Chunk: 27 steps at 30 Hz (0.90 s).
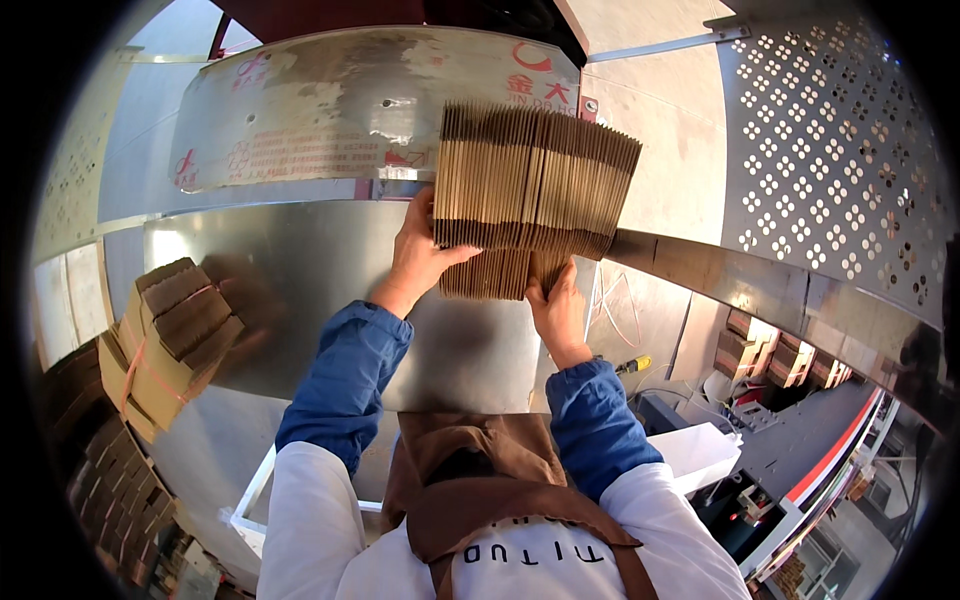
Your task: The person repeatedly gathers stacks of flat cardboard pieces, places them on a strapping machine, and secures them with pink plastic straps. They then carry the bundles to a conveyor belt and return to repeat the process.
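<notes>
Firmly, we grip a thick stack of folded brown cardboard with both hands, just past twelve o'clock over the bare metal surface. Our left hand is clamped on the stack's lower corner at its eight o'clock, fingers along the side and thumb across the front edge; our right hand pinches the narrower lower part at about five o'clock, its far fingers hidden. Whether the stack's weight rests on anything beneath, we cannot tell. To handle it well, in our judgement, we should press evenly from both sides so that no middle sheets slip, bring the fanned edges level, and mind the seam down the middle, where the pile looks likeliest to part; squeezing too hard at one corner could crease the card. At nine o'clock, a tied cardboard bundle stands by the surface's edge. As for lettering, a filmed metal panel at eleven o'clock bears red emblems, large red characters at its one o'clock end and finer red lines too small to read with confidence. Dark block letters, upside down and partly covered by our brown apron, cross our white top at six o'clock. On the stack itself, we see no print.
</notes>
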{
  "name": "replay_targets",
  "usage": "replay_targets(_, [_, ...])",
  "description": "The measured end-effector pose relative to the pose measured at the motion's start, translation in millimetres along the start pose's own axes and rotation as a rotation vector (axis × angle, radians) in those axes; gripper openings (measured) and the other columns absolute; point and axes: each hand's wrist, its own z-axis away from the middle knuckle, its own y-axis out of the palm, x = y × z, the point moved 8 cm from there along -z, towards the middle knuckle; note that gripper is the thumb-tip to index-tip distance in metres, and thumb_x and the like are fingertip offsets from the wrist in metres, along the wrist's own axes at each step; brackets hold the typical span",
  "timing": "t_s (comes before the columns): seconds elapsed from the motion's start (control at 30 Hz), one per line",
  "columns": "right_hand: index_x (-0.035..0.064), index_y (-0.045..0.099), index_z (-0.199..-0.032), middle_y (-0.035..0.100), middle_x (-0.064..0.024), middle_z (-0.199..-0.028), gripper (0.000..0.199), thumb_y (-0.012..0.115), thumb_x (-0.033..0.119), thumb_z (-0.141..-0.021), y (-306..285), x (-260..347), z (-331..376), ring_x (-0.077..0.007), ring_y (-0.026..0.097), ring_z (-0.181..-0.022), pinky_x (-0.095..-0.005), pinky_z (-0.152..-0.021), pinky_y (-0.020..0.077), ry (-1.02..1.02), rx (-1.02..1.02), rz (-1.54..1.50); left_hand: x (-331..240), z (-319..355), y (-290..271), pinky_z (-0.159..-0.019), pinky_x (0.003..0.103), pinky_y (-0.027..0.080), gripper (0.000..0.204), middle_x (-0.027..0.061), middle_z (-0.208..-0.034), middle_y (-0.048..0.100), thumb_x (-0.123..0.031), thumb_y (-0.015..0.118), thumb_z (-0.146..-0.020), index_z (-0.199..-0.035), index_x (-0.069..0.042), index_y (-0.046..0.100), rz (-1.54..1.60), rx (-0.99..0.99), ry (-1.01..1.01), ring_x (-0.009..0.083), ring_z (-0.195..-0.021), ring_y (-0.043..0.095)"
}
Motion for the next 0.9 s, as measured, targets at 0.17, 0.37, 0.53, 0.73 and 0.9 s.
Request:
replay_targets(0.17, [-0.0104,0.029,-0.132,0.063,-0.0308,-0.088,0.069,0.066,0.022,-0.084,-5.2,5.4,-1.7,-0.0479,0.063,-0.078,-0.0503,-0.067,0.0512,-0.025,0.019,0.007,-10.3,2.1,-0.9,-0.092,0.038,0.050,0.088,0.0140,-0.126,0.051,-0.019,0.088,-0.061,-0.134,-0.005,0.040,-0.031,-0.087,0.126,0.0301,-0.111,0.057])
replay_targets(0.37, [-0.0134,0.031,-0.127,0.062,-0.0304,-0.083,0.065,0.066,0.018,-0.082,-6.8,9.5,-1.2,-0.0483,0.062,-0.074,-0.0504,-0.064,0.0508,-0.132,-0.008,-0.002,-7.4,-1.5,-2.5,-0.093,0.041,0.049,0.087,0.0162,-0.128,0.050,-0.021,0.087,-0.062,-0.134,-0.008,0.040,-0.043,-0.071,0.183,0.0367,-0.113,0.054])
replay_targets(0.53, [-0.0122,0.030,-0.128,0.062,-0.0313,-0.080,0.065,0.065,0.019,-0.083,-6.2,14.4,-2.1,-0.0497,0.061,-0.073,-0.0514,-0.062,0.0503,-0.104,0.024,0.009,-11.4,-0.7,1.5,-0.093,0.044,0.048,0.087,0.0167,-0.129,0.049,-0.023,0.086,-0.063,-0.135,-0.009,0.039,-0.060,-0.027,0.111,0.0392,-0.114,0.053])
replay_targets(0.73, [-0.0111,0.029,-0.131,0.062,-0.0304,-0.077,0.067,0.065,0.020,-0.083,-5.0,8.5,-1.9,-0.0489,0.061,-0.071,-0.0509,-0.061,0.0508,-0.120,0.014,0.063,-11.6,-2.8,4.3,-0.090,0.045,0.049,0.086,0.0179,-0.130,0.048,-0.027,0.085,-0.064,-0.134,-0.009,0.039,-0.094,-0.030,0.152,0.0413,-0.112,0.054])
replay_targets(0.9, [-0.0121,0.028,-0.132,0.062,-0.0304,-0.077,0.069,0.065,0.020,-0.083,-4.0,6.5,-2.2,-0.0487,0.061,-0.070,-0.0506,-0.060,0.0510,-0.138,0.001,0.069,-14.0,-3.4,4.7,-0.089,0.047,0.049,0.084,0.0201,-0.129,0.048,-0.027,0.084,-0.065,-0.134,-0.009,0.039,-0.109,-0.039,0.165,0.0433,-0.110,0.054])
